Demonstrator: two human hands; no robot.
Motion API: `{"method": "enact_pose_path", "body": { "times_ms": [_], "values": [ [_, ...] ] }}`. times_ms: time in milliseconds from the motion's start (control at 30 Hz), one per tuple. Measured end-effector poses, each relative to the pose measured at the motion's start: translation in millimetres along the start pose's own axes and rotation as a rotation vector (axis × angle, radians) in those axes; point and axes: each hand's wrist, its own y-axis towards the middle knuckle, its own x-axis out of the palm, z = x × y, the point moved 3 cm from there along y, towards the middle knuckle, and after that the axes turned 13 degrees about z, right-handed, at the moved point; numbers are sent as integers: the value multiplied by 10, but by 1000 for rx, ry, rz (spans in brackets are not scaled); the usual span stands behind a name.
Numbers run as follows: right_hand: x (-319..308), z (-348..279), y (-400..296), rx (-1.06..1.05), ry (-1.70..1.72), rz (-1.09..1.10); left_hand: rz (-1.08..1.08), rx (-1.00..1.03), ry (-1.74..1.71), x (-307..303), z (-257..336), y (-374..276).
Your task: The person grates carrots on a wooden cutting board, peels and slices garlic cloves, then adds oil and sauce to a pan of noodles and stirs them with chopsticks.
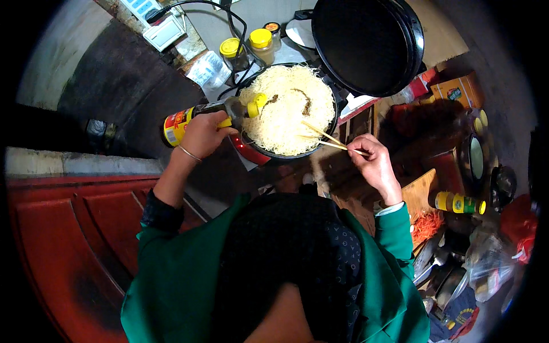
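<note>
Pale thin noodles (285, 118) fill a round electric pan (311, 153), with dark brown streaks of sauce on top. My left hand (206, 135) grips the handle of a large plastic sauce bottle (178, 124) with a yellow neck and a red and yellow label. The bottle lies tilted on its side, its mouth over the noodles at the pan's left. In my right hand (372, 160) are wooden chopsticks (324, 133), their tips in the noodles at the lower right. Behind the pan, to the right, the black pan lid (364, 47) stands raised.
Jars with yellow lids (260, 38), a plastic bag (209, 69) and a black cable (242, 25) lie behind the pan. A power strip (143, 9) is at the upper left. On the right are a cutting board (422, 184), shredded orange-red food (426, 227) and a yellow-capped bottle (460, 203).
</note>
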Motion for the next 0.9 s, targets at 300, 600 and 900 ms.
{"method": "enact_pose_path", "body": {
  "times_ms": [300,600,900],
  "values": [
    [-3,11,-28,-23,3,13,22,38,-17,186,224,220],
    [-2,45,-57,1,-13,12,108,0,-113,311,190,411],
    [14,53,-46,1,37,40,30,-50,-56,208,-39,115]
  ]
}}
